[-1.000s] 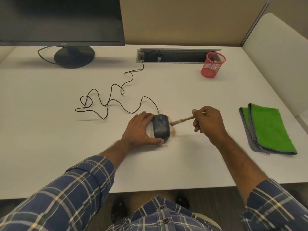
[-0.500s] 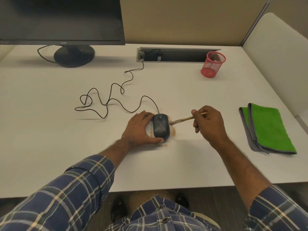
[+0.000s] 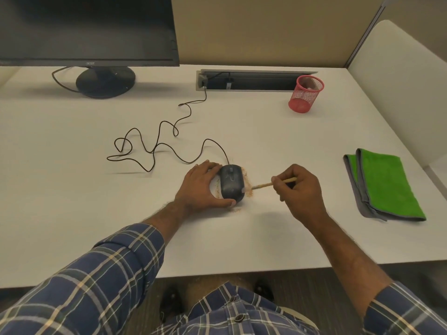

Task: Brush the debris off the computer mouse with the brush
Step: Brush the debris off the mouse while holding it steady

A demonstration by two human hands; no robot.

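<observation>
A dark wired computer mouse [image 3: 231, 181] lies on the white desk [image 3: 72, 201] near its middle. My left hand [image 3: 202, 187] wraps the mouse's left side and near end, thumb at the front corner. My right hand [image 3: 298, 191] pinches a thin wooden brush [image 3: 267, 184] that points left, its pale bristles touching the mouse's near right edge. Orange-brown debris [image 3: 249, 188] is scattered on the desk along the mouse's right side, and some lies at its left and near edges.
The mouse cable [image 3: 154, 146] loops left and runs to a cable tray [image 3: 249, 80] at the back. A monitor [image 3: 87, 30] stands back left, a red mesh cup [image 3: 306, 94] back right, a folded green cloth [image 3: 384, 184] at the right.
The brush tip has slid from the mouse's far right side toward me along its right edge, and my right hand moved nearer with it. My left hand stays on the mouse.
</observation>
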